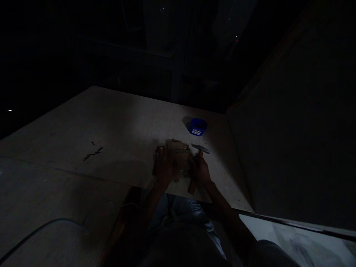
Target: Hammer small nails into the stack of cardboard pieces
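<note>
In dim light, a brown block (pixel 179 154), apparently wooden and with rough edges, lies on the pale table in front of me. My left hand (pixel 164 165) presses on its left side, fingers stretched forward and thumb on the block, holding it down. Just right of the block, my right hand (pixel 201 170) is wrapped round the handle of a hammer (pixel 204 149). The metal head points away from me, and the wooden handle's end shows below the hand. Darkness hides the finer details of the block and the fingertips.
A blue plastic tub (pixel 198 127) with a white label stands beyond the block. Several dark nail-like pieces (pixel 94 153) lie at the left on the table (pixel 133 118). A panel (pixel 292 141) rises along the right side. A cable (pixel 52 222) runs at the lower left.
</note>
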